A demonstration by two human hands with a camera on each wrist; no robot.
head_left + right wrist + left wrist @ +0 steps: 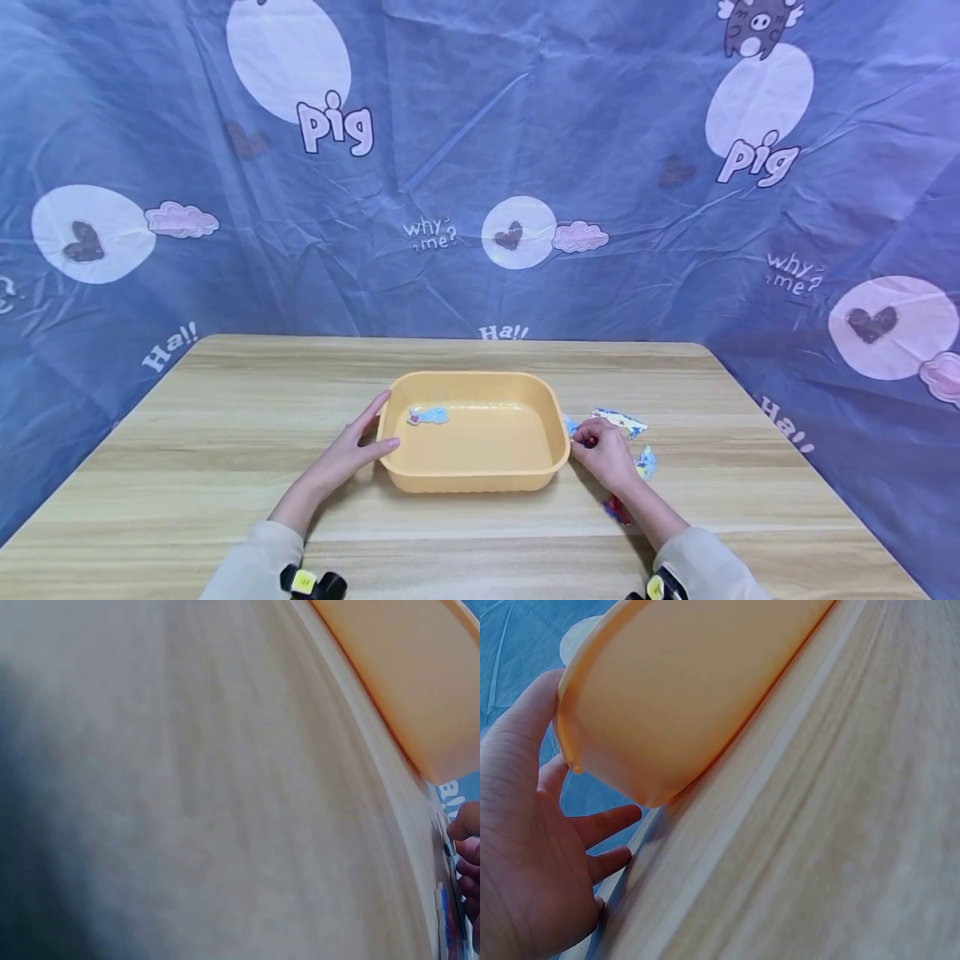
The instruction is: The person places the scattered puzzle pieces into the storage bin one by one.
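A yellow plastic basin [472, 482] sits on the table, with a light blue flat animal-shaped cutout [429, 416] lying inside at its left. My left hand [347, 454] grips the basin's left rim, its thumb over the edge and the other fingers outside. The left wrist view shows the thumb on the basin's [675, 682] rim. Beside the right wall, my right hand [606, 458] has bent fingers pinching a small dark red piece [590, 442], mostly hidden by them. A blue piece [571, 425] shows just beyond these fingertips.
Around my right hand lie a blue and cream flat piece [621, 422], a light blue and yellow piece [646, 462] and a red and blue piece [617, 510]. The wooden table [480, 542] ends at a blue patterned cloth [450, 292] behind.
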